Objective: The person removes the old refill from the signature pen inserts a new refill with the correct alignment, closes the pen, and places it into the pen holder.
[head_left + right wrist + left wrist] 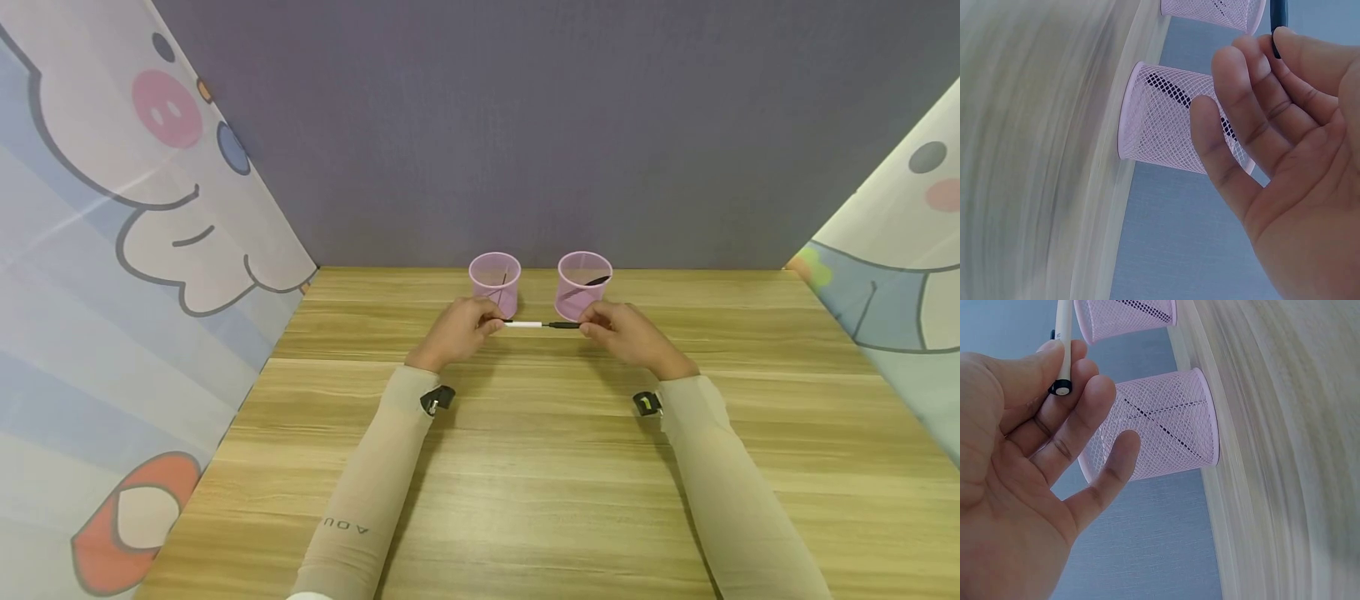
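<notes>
Head view: nearest you, soft beige sleeves (375,475) reach over the surface (540,475), which is hard-looking, pale and wood-grained; black straps (438,400) sit at the wrists. Beyond them, your left hand (457,333) pinches the outer end of a slim white barrel (523,324) between thumb and fingers, and your right hand (633,336) pinches the outer end of a dark cap (564,325). Barrel and cap line up off the surface, just in front of two cups, with a thin piece, probably the nib, showing between them.

Expect this pen to be light, stiff and perhaps a little slippery, as it looks like smooth plastic. Holding it by the two ends suits it, sparing the slender middle, likely its most delicate part.

Behind stand the round, thin-walled pink mesh cups: the left cup (512,300) holds thin dark sticks (504,282), crossed; the right cup (567,308) holds a thicker dark stick (597,282), slanting. Farthest rises a finely textured grey panel (525,125), flanked by cartoon-printed sheets (90,367).
</notes>
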Motion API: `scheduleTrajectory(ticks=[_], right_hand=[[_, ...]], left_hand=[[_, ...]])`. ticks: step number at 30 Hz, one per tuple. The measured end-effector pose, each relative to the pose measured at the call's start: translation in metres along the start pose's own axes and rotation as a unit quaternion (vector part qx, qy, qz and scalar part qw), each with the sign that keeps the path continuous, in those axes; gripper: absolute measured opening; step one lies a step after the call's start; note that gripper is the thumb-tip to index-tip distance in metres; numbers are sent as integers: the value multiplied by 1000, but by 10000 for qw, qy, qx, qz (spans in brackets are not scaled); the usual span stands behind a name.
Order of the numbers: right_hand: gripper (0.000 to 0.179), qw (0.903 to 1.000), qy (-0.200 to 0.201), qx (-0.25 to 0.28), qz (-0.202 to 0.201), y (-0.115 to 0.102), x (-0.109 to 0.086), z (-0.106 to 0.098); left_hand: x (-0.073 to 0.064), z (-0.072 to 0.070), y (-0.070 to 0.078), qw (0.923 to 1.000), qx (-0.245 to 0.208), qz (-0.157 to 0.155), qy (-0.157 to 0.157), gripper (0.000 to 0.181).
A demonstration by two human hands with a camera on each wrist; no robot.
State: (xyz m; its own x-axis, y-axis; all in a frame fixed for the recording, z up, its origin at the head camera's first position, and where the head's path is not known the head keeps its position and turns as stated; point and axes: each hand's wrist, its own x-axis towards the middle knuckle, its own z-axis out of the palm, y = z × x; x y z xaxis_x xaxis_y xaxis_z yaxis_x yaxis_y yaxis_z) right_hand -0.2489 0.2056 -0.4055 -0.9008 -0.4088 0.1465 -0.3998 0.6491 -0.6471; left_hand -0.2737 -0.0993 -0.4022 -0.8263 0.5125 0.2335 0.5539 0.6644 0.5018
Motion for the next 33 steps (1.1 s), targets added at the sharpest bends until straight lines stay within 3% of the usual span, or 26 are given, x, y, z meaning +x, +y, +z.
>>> scheduleTrajectory(ticks=[22,33], right_hand=[[12,10000,57,-3,-27,1,-1,-4],[13,10000,79,16,-11,2,-1,-6]], left_hand=[[0,-1,-1,9999,8,-97,32,13],[-1,-2,-3,10000,33,-5,76,13]])
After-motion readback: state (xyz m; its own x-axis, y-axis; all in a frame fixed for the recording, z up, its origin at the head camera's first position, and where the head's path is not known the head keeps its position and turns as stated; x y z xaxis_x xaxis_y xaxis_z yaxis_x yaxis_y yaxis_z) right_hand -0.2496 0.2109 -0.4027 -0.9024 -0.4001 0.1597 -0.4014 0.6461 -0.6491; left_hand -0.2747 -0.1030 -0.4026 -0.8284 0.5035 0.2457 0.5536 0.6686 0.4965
